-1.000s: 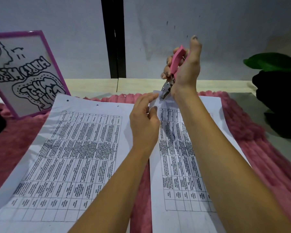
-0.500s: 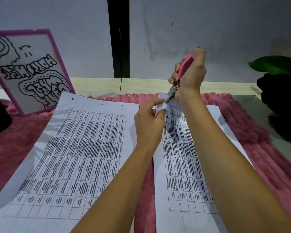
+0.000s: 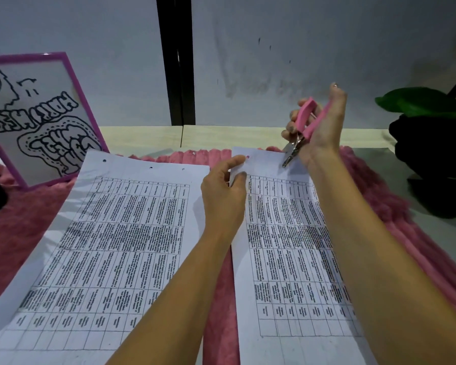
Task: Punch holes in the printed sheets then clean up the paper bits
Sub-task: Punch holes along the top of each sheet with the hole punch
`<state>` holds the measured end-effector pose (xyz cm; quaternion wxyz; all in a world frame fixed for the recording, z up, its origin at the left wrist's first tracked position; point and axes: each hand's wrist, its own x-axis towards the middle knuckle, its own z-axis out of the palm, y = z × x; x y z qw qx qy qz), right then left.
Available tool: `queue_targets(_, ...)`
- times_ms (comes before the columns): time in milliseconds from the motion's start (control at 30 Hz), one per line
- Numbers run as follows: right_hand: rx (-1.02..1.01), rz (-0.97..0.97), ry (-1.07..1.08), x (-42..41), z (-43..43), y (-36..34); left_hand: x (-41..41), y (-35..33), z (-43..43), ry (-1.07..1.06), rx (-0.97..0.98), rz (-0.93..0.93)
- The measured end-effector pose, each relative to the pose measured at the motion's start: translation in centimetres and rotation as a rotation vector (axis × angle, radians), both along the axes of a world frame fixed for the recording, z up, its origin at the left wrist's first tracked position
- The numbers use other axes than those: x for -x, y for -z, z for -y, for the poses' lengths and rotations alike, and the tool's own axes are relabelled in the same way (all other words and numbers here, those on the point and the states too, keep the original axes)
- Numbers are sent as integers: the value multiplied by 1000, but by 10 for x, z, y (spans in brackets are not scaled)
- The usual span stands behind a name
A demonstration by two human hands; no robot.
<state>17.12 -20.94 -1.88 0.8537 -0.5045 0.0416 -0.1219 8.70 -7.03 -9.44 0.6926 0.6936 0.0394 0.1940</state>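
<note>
Two printed sheets with tables lie on a pink fluffy rug (image 3: 379, 206). The left sheet (image 3: 111, 246) shows three punched holes along its top edge. The right sheet (image 3: 287, 233) has one hole near its top left corner. My left hand (image 3: 225, 191) pinches that sheet's top left corner. My right hand (image 3: 319, 130) grips a pink-handled hole punch (image 3: 304, 127), its handles spread apart. The punch's metal jaw points down at the right sheet's top edge, right of the hole.
A purple-framed picture (image 3: 37, 114) with black lettering leans against the wall at the left. A dark object with a green leaf (image 3: 427, 104) on it stands at the right. A small white bit (image 3: 194, 153) lies on the rug beyond the sheets.
The punch has come off the top left corner and moved right along the edge, leaving a hole there. Its handles have spread apart. My left hand kept hold of the corner.
</note>
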Motion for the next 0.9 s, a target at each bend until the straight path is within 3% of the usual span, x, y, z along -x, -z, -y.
queue_targets(167, -46, 13, 104, 1, 22, 1, -1, 2, 0, 13, -16, -2)
queue_targets(900, -92, 69, 133, -3, 9, -1, 0, 1, -2, 49, -42, 35)
